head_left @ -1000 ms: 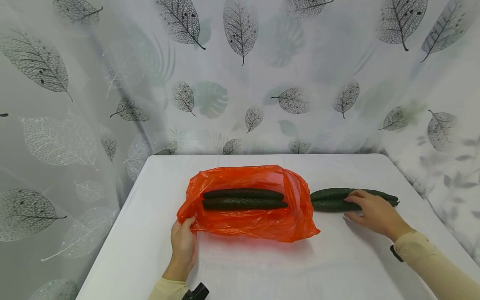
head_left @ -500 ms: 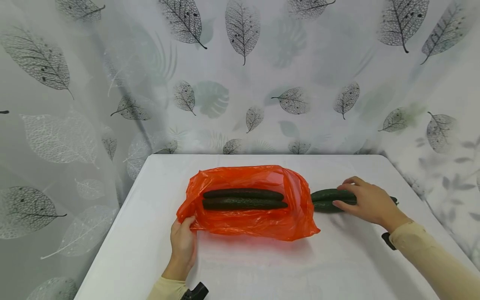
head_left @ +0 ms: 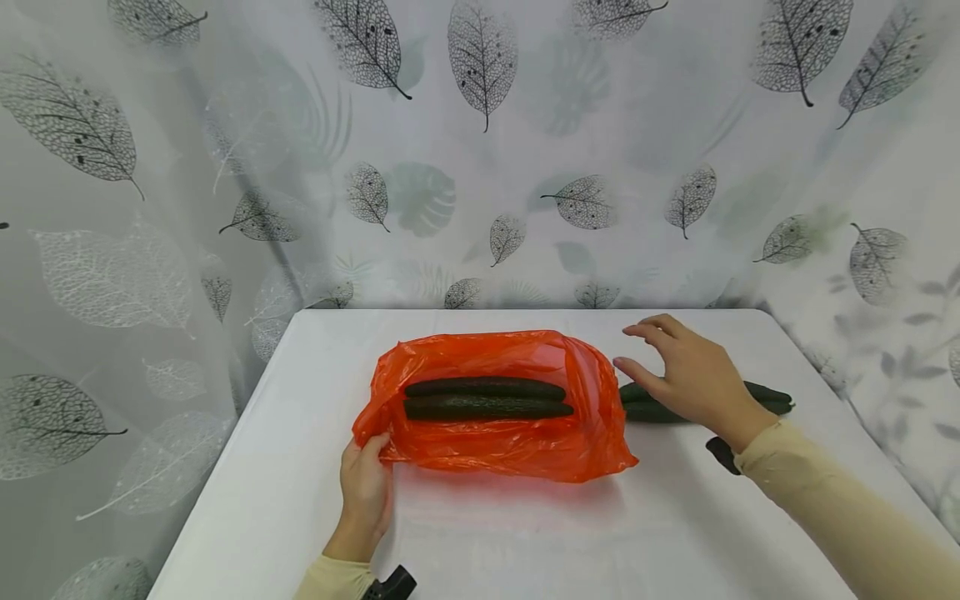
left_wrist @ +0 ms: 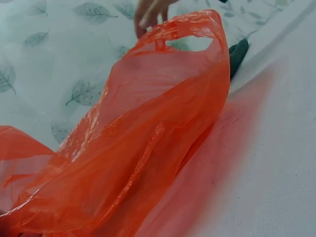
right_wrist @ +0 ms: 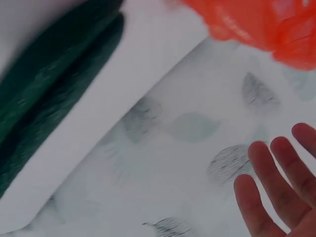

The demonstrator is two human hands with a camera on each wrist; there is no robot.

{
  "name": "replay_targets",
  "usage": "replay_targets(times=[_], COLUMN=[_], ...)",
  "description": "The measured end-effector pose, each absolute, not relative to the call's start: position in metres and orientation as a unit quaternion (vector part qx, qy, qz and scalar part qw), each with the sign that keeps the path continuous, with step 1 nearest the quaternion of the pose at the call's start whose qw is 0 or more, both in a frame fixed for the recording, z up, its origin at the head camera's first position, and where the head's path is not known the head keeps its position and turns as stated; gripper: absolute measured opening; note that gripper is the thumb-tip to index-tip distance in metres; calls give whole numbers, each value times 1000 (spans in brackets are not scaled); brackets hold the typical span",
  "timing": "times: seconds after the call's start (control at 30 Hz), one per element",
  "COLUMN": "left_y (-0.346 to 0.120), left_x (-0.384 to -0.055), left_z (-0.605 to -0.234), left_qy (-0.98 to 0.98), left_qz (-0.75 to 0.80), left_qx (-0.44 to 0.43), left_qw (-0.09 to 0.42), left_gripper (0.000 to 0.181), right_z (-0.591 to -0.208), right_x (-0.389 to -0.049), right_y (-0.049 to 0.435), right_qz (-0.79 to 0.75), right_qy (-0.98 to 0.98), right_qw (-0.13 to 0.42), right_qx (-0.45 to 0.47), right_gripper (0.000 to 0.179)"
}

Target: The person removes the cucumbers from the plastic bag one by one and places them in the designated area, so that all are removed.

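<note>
- Pinching the near corner of the red plastic bag (head_left: 510, 454), the left hand (head_left: 365, 492) is clamped on thin film, down at the bag's eight o'clock.
- And that film is lovely stuff: glossy, crinkled, see-through enough to throw a pink glow onto the white tabletop (head_left: 525, 550). The left wrist view shows a looped handle (left_wrist: 221, 47) with an elongated cut-out.
- Centre stage, two cucumbers (head_left: 487, 407) lie side by side within the red film, long, dark green and slightly shiny, ends pointing to nine and three o'clock.
- Over at the bag's three o'clock, a second pair of cucumbers (head_left: 768, 397) rests on the table, just beside the red edge; close up from the right wrist, the skin looks lightly ridged, with a deep groove where the two meet.
- Now the right hand (head_left: 693, 371)! Fingers and thumb apart, gripping nothing, it hangs above that second pair, covering their middles, with its fingertips towards ten o'clock, near the bag's right edge.
- Pale yellowish fabric on both sleeves (head_left: 847, 500), with a dark band (head_left: 723, 456) at the right wrist.
- Behind it all, up at twelve o'clock, hangs a soft, whitish sheet (head_left: 442, 275) printed with lacy, skeletal grey leaves.
</note>
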State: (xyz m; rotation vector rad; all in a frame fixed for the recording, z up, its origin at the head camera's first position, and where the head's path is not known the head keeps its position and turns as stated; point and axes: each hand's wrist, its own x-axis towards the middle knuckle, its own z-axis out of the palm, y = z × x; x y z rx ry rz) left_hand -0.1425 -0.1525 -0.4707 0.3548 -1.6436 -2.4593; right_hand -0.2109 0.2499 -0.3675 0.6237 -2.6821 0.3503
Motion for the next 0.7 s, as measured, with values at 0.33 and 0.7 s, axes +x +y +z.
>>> replay_targets(times=[0.33, 0.7], left_y=[-150, -150], left_x=[-139, -138], left_z=[-468, -469], left_qy=[-547, -551], left_qz=[-824, -822], left_qx=[118, 123], left_qw=[83, 74], left_gripper=[50, 50], right_z=[-351, -356], right_x=[-205, -203], right_y=[176, 122], right_qz=[130, 163], right_qy=[-916, -905], right_qw=[225, 196], right_qx=[305, 340], right_gripper=[50, 61])
